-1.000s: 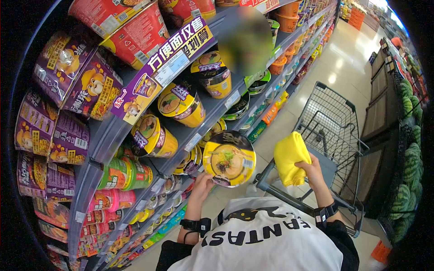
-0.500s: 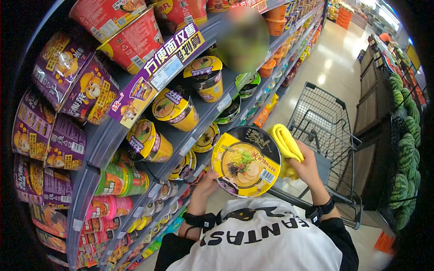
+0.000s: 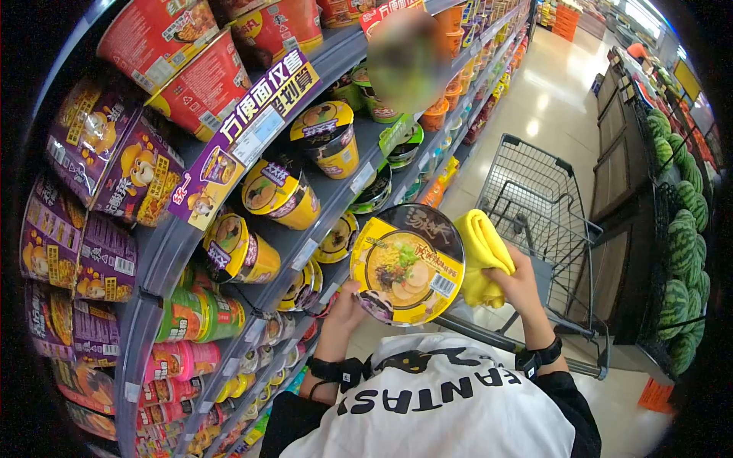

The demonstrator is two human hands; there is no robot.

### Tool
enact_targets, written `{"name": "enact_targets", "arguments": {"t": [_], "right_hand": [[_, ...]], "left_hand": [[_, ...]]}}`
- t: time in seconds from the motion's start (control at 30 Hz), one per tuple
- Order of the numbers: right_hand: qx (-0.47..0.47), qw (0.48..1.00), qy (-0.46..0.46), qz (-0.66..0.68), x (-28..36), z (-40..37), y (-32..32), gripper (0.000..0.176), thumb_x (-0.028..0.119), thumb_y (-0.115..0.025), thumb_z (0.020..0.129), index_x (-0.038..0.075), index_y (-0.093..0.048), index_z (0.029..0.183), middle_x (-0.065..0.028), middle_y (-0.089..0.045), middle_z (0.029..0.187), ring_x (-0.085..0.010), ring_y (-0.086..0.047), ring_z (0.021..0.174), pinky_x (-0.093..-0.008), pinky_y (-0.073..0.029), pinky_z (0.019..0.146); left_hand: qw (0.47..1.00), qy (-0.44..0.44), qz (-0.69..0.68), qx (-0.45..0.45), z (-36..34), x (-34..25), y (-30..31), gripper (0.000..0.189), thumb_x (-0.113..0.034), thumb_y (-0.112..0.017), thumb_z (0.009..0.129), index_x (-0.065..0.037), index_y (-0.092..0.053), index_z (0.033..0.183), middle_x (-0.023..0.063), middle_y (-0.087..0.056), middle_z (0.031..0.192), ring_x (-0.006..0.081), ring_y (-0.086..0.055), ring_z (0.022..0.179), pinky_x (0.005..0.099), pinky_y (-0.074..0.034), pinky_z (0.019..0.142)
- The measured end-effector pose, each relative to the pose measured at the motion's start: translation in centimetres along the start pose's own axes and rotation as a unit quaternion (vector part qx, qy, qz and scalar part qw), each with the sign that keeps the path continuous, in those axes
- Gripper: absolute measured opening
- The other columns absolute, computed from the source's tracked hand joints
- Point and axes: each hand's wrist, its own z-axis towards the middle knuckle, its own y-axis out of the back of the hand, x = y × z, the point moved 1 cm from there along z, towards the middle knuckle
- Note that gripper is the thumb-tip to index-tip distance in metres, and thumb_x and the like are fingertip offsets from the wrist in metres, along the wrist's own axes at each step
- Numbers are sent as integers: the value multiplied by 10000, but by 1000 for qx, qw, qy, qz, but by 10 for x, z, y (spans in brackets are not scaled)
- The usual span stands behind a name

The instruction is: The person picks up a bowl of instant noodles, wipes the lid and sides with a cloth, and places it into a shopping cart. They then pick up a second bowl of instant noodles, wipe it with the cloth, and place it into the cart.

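Head view: the bowl, a round noodle tub with a yellow and black lid, is held up in front of the chest, lid tilted toward the camera, between the shelves and the cart; the left hand grips it at the lower left rim, fingers closed on the edge; the right hand is clenched on a folded yellow cloth, and the cloth touches the bowl's right rim; each wrist wears a black band; a white shirt with black letters fills the bottom of the view.

Just left of the bowl the shelves hold yellow cups lying on their sides; above them sit red tubs, and further left hang purple packets; the wire cart stands just behind the right hand, on the pale aisle floor; watermelons are stacked well apart at the far right.
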Motion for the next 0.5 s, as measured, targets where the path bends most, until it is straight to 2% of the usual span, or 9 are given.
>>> {"name": "enact_targets", "arguments": {"t": [0.1, 0.23, 0.33, 0.4, 0.43, 0.5], "right_hand": [[3, 998, -48, 45, -5, -2, 6, 311, 29, -566, 678, -23, -560, 984, -61, -589, 878, -136, -555, 812, -250, -428, 740], [-86, 986, -97, 108, 8, -2, 9, 326, 35, -566, 681, -36, -557, 999, -62, -606, 869, -121, -565, 765, -227, -438, 698], [-46, 988, -89, 118, 9, -5, 14, 345, 7, -566, 679, -38, -550, 1021, -91, -604, 943, -165, -575, 841, -264, -439, 763], [-14, 999, 27, -30, 9, -6, 12, 335, 7, -575, 658, -33, -562, 990, -107, -597, 939, -205, -574, 853, -280, -434, 772], [3, 991, 84, -104, 9, -7, 11, 330, 7, -580, 647, -31, -568, 975, -116, -593, 937, -225, -573, 859, -288, -431, 776], [-20, 991, 76, -107, 12, -8, 11, 323, 11, -587, 630, -27, -575, 950, -127, -582, 932, -252, -565, 865, -300, -426, 780]], "left_hand": [[999, -19, 7, -36, -1, -3, -16, 601, -330, -529, 741, -8, -409, 1233, 136, -499, 1208, 260, -505, 1081, 386, -394, 941], [998, -21, -30, -49, 4, 1, -14, 601, -372, -506, 759, -12, -416, 1232, 137, -501, 1206, 267, -508, 1077, 396, -395, 938], [999, -22, -50, -1, 10, 2, -14, 609, -380, -499, 776, -24, -387, 1256, 131, -479, 1233, 265, -484, 1108, 402, -379, 951], [999, -23, -37, 23, 14, 3, -27, 619, -378, -500, 779, -28, -366, 1271, 130, -464, 1250, 265, -472, 1124, 405, -369, 958], [999, -35, 2, -16, 15, 4, -36, 625, -399, -524, 750, -31, -407, 1243, 150, -478, 1231, 297, -487, 1101, 426, -371, 955], [999, -52, 16, 1, 21, 6, -39, 632, -388, -528, 750, -33, -391, 1256, 145, -465, 1245, 294, -475, 1116, 426, -356, 967]]}}
